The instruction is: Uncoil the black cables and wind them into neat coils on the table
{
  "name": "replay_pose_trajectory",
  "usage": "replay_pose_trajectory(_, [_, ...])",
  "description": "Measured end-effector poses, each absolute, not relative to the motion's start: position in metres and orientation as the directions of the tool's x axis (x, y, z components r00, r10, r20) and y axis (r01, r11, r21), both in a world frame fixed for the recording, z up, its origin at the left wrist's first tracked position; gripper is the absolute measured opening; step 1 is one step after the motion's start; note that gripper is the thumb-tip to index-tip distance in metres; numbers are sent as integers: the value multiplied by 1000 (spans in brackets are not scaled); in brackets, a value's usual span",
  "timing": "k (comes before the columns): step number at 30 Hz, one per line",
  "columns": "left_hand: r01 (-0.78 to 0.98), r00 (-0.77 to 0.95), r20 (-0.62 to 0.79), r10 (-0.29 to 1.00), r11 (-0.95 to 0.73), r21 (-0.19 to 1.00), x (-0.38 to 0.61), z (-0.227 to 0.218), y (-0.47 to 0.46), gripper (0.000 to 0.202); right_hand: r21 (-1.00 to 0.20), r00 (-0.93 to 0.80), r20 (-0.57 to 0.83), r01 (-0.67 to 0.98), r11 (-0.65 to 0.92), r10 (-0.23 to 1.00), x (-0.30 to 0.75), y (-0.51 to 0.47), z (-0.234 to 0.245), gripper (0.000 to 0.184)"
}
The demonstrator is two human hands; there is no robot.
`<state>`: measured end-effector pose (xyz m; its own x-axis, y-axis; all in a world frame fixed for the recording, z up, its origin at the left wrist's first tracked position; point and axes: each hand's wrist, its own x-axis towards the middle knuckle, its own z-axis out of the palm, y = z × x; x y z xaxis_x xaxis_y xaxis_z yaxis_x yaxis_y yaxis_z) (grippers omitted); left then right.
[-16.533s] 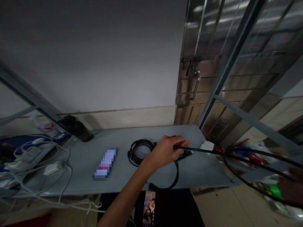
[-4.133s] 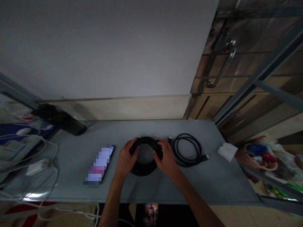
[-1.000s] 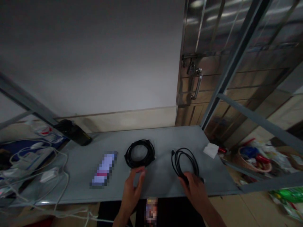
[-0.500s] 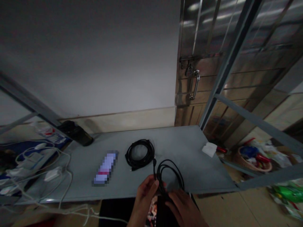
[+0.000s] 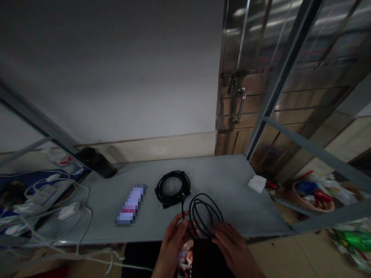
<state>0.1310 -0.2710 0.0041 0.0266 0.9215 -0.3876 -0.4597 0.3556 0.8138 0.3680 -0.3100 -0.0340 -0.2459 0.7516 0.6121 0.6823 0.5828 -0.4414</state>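
A black cable [image 5: 207, 204] hangs in loose loops between my two hands at the table's front edge. My left hand [image 5: 176, 231] is closed round the cable near one end, whose plug [image 5: 182, 198] sticks up above the fingers. On the other side, my right hand [image 5: 228, 237] pinches the lower right of the loops. Just beyond lies a second black cable [image 5: 159, 189], wound into a neat round coil flat on the grey table [image 5: 228, 177]. To its left rests a phone [image 5: 131, 204] with its picture blurred out.
White cords and adapters [image 5: 68, 211] tangle at the left, beside a dark bottle [image 5: 97, 162] lying tilted. A white paper [image 5: 257, 183] sits at the right edge. Metal posts [image 5: 272, 100] frame the table, and a basket of items [image 5: 314, 197] stands beyond it.
My left hand and the cable's plug have shifted slightly left. My right hand has moved a little right, and the loops between the hands have spread wider.
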Motion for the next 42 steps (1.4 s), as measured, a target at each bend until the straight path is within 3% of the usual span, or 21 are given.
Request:
replay_pose_trajectory(8, [-401,72,-352,933,350,846,107,14,-272,62,-572,-121,551,666,479,825,424,-313,-40,25])
replay_pose_trajectory(15, [-364,45,-348,936,340,867,81,-2,-274,64,-546,-23,567,738,397,823,458,-315,-40,26])
replay_pose_trajectory(24, [-467,87,-409,908,400,789,117,-16,-272,68,-661,65,497,674,329,865,400,-319,-55,33])
replay_pose_trajectory(28, [-546,147,-469,871,467,695,142,-20,-267,73,-642,22,536,659,391,844,367,-314,-51,35])
replay_pose_trajectory(32, [-581,245,-464,851,512,633,148,-12,-266,65,-630,-62,517,648,428,854,354,-310,-50,35])
replay_pose_trajectory(39, [-630,253,-472,845,514,582,142,9,-278,47,-417,-100,638,788,452,764,350,-309,-53,39])
replay_pose_trajectory(42, [-632,293,-463,837,533,562,144,16,-282,49,-399,-203,592,767,502,780,348,-312,-49,65])
